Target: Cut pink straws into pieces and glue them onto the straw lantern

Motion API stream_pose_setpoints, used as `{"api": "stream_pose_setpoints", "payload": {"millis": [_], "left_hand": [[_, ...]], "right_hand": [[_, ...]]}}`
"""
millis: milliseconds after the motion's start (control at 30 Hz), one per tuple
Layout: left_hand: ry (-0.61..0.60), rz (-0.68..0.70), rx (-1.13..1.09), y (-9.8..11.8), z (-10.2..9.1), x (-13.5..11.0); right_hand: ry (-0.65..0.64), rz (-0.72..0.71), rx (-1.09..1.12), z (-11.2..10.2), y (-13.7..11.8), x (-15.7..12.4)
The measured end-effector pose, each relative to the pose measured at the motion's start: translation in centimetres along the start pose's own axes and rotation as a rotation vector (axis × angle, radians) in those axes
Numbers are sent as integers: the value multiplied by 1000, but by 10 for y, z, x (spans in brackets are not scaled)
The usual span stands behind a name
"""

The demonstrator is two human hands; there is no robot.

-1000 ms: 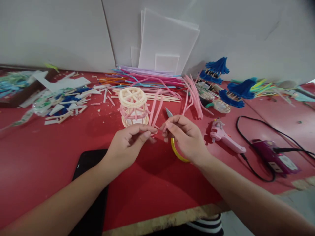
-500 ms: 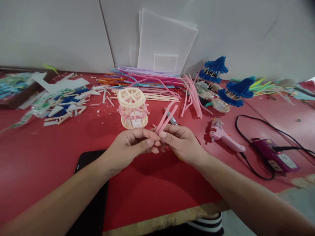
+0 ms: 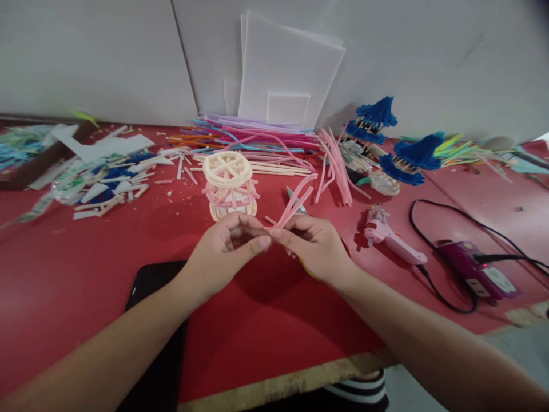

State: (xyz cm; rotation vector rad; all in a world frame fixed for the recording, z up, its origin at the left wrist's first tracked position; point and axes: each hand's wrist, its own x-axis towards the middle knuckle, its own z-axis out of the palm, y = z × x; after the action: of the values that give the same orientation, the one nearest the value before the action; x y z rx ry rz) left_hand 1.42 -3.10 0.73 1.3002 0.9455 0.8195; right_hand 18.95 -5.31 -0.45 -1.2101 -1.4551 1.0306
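Observation:
Pink pipe cleaners (image 3: 293, 205) stand up in loops from between my two hands, their tips leaning to the upper right. My right hand (image 3: 321, 246) is closed, pinching them near their lower ends. Thumb and fingers of my left hand (image 3: 227, 243) close on the same ends from the left; a short pink piece pokes out between the hands. Just behind my left hand stands a small cream and pink cage-like structure (image 3: 230, 189) with a wheel-shaped top. A metal blade (image 3: 303, 210) lies behind my right hand, which hides most of that tool.
A pink glue gun (image 3: 392, 237) and a purple power strip (image 3: 476, 272) lie right, with black cords. Blue-roofed models (image 3: 412, 157) stand behind. Coloured pipe cleaners (image 3: 257, 137) are piled against the wall, scraps (image 3: 111, 180) at left. A black tablet-like slab (image 3: 158, 343) lies under my left forearm.
My left hand has shifted slightly left and up, its fingers less overlapped with the right. More of the short pink piece shows between the hands. The right hand stays nearly in place.

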Motion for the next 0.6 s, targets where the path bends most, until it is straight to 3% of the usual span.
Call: {"api": "stream_pose_setpoints", "payload": {"millis": [167, 267, 500, 600], "left_hand": [[-11, 18, 192, 0, -3, 0], [-23, 12, 184, -3, -4, 1], [18, -118, -367, -6, -3, 2], [16, -175, -496, -3, -1, 1]], "right_hand": [[-7, -90, -123, 3, 0, -3], [-19, -148, -151, 4, 2, -5], [-5, -420, -298, 1, 1, -8], [-15, -489, -372, 1, 2, -8]]}}
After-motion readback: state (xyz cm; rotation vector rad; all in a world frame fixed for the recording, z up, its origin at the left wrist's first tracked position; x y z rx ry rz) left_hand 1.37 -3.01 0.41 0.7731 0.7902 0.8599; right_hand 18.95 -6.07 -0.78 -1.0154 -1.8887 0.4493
